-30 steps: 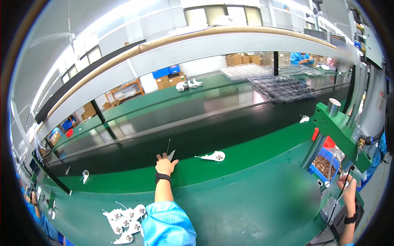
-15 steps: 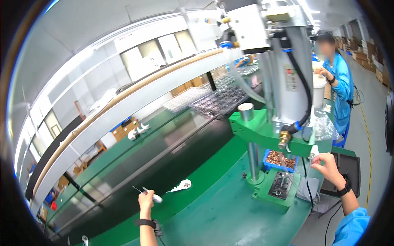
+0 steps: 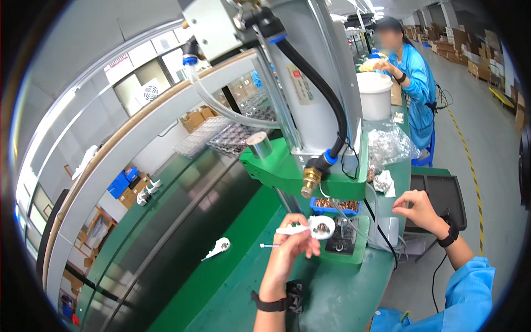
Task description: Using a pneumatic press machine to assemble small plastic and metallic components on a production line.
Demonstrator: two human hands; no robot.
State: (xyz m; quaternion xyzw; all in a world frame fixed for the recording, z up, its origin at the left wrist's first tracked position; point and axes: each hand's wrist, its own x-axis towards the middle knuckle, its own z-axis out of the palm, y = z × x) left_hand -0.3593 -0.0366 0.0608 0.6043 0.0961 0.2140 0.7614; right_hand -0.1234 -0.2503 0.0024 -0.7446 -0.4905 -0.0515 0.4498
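Left hand [image 3: 289,242] holds 1 white part [image 3: 323,227] near press [image 3: 307,119]; right hand [image 3: 419,210], grip unclear, beside table's edge [image 3: 374,285].

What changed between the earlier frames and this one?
The view has swung right. The left hand, first reaching over the green strip, has taken hold of a white part and brought it right, near the black fixture of the press. Unchanged: another white part lies on the strip; the right hand stays right of the press.
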